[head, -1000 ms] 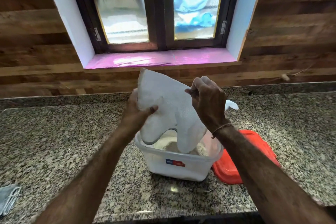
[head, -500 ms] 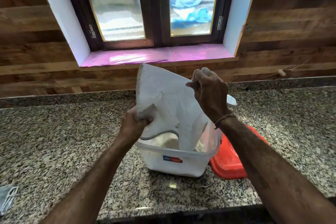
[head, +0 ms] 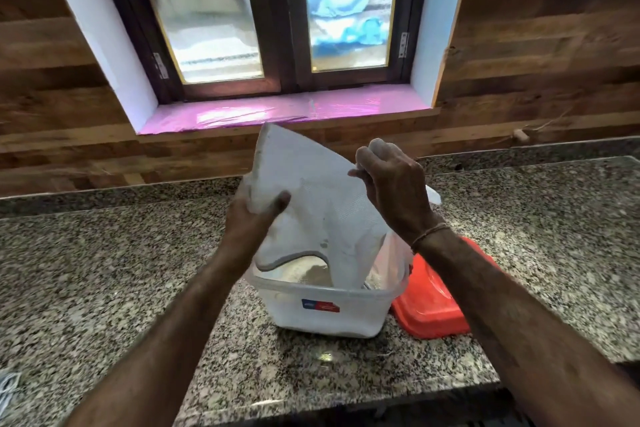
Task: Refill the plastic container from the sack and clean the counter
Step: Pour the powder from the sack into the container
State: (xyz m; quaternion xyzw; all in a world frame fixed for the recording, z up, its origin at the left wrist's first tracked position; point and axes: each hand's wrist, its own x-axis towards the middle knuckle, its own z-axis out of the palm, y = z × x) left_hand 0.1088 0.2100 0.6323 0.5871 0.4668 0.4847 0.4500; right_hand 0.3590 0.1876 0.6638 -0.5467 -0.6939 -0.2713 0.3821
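A white sack (head: 311, 204) hangs upside down over a translucent plastic container (head: 329, 312) on the granite counter (head: 104, 270). The sack's open mouth dips inside the container, where pale powder (head: 304, 274) shows. My left hand (head: 251, 218) grips the sack's left side, thumb pressed on the front. My right hand (head: 391, 184) pinches the sack's upper right edge from above. The sack looks limp and mostly flat.
A red lid (head: 429, 305) lies on the counter right of the container, touching it. A grey cloth (head: 8, 392) peeks in at the far left edge. The counter's front edge runs just below the container. A window with a pink sill (head: 284, 113) is behind.
My left hand slid down and regripped the sack lower on its left side. The sack was lifted slightly, and its mouth stays in the container. My view shifted a little.
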